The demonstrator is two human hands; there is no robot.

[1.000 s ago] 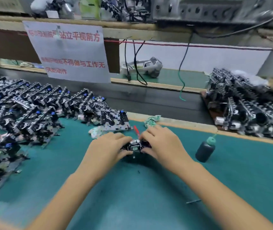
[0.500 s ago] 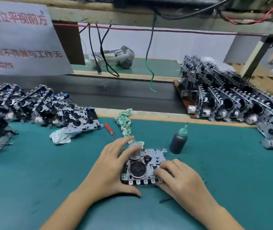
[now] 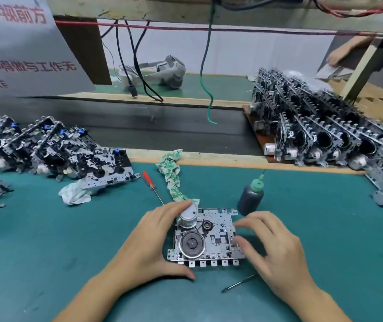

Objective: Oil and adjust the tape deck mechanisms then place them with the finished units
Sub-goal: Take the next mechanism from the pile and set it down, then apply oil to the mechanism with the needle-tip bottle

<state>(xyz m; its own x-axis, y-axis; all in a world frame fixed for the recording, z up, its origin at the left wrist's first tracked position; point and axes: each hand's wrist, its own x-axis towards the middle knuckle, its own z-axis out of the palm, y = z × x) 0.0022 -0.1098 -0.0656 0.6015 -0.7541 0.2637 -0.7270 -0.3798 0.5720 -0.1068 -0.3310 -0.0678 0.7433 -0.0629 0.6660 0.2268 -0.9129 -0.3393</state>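
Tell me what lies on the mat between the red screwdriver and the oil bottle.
In the head view, a twisted green-and-white rag lies between the red screwdriver and the oil bottle, running from the mat's far edge down toward the left hand.

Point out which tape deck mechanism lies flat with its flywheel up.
The mechanism between the left hand and right hand; the others stand stacked in rows.

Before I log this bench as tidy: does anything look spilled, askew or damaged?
Nothing spilled: the oil bottle stands upright. Loose bits lie about: a red screwdriver, a twisted rag and a thin dark tool beside the mechanism.
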